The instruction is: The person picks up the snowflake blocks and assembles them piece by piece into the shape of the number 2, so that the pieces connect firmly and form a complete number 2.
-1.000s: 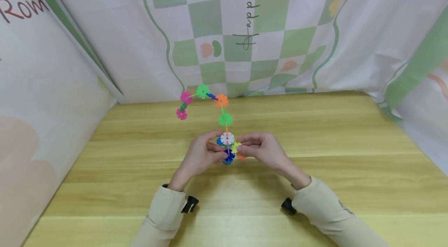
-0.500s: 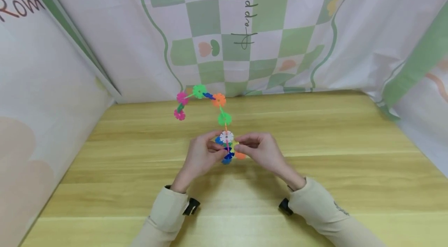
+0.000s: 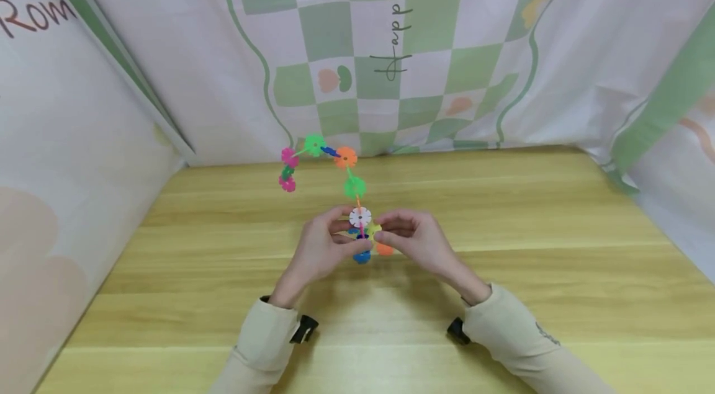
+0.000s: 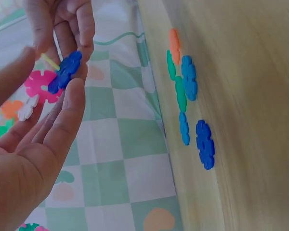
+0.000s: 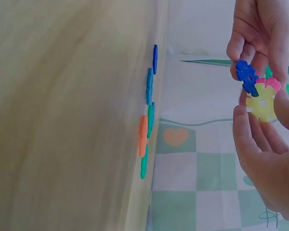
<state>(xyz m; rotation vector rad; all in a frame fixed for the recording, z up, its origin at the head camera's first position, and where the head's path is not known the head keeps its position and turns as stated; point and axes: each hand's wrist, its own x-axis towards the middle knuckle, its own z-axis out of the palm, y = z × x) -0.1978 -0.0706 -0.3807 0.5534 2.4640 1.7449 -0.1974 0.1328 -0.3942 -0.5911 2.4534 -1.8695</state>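
A chain of linked plastic snowflake discs hangs between both hands, curving up and left past a white disc [image 3: 360,217], a green disc [image 3: 354,187] and an orange disc [image 3: 346,158] to a magenta disc [image 3: 287,183]. My left hand [image 3: 321,248] pinches the dark blue disc [image 4: 66,71] at the near end, beside a pink disc [image 4: 42,85]. Between thumb and fingers my right hand [image 3: 416,236] holds a yellow disc [image 5: 261,103]. Its edge meets the dark blue disc in the right wrist view. In the head view the left thumb mostly covers the dark blue disc.
Several loose discs lie on the wooden table [image 3: 558,245] under the hands, among them an orange disc [image 3: 385,249], a blue disc [image 3: 362,257], a green disc [image 4: 181,94] and a dark blue disc [image 4: 205,144]. A checkered curtain [image 3: 380,71] stands behind the table.
The chain's upper part has shifted slightly left. My left thumb has slid right over the dark blue disc, which shows less now. The right hand keeps its pinch on the yellow disc.
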